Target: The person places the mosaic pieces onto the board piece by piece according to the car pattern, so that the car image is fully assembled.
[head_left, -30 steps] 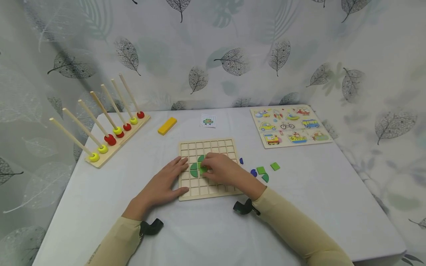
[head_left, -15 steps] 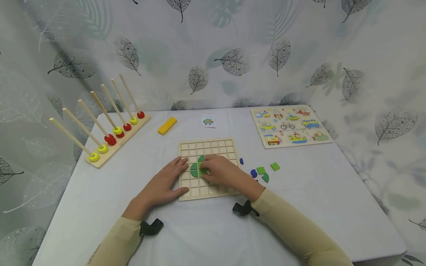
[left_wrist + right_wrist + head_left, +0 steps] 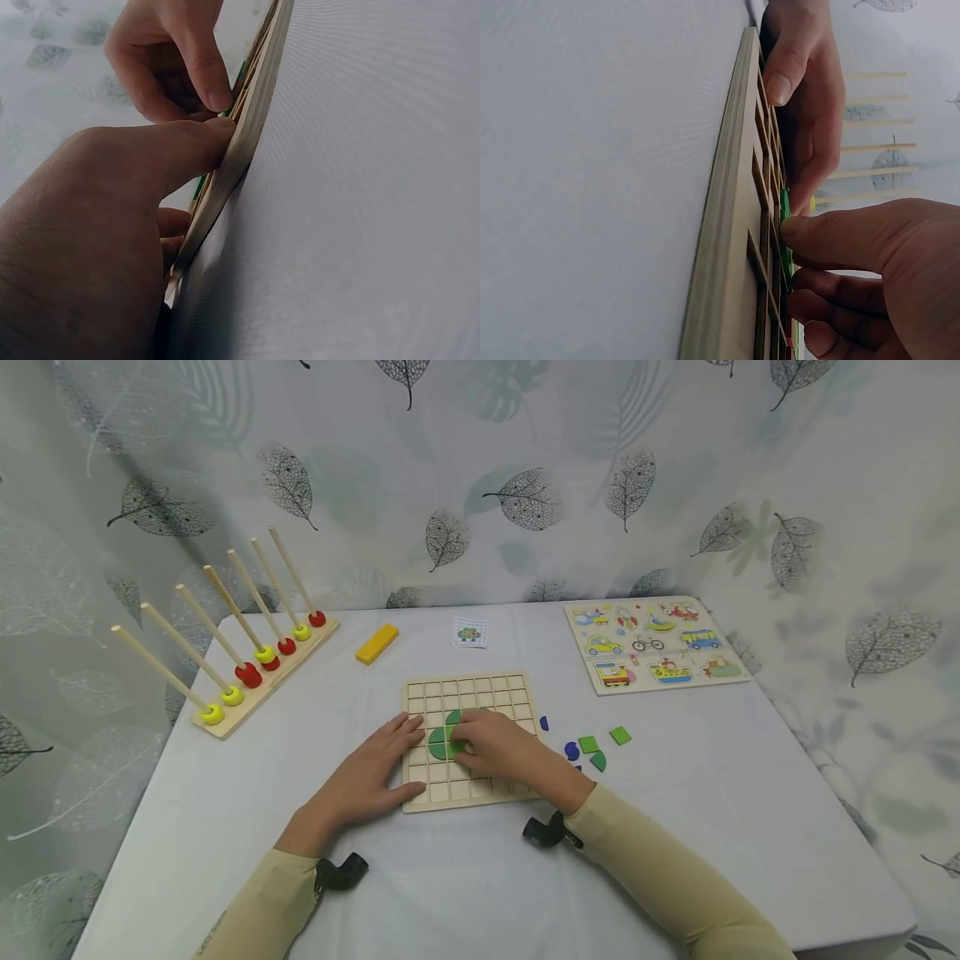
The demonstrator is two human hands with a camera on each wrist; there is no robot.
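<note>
The pale wooden grid board [image 3: 438,791] lies flat on the white surface [image 3: 450,893], its square cells partly filled. Dark green rounded pieces [image 3: 437,751] sit left of its centre, two together forming a half disc, beside light green pieces [image 3: 456,747], partly hidden.

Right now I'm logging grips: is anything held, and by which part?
The right hand touches a green tile; whether it's pinched can't be told. The left hand only rests on the board.
</note>
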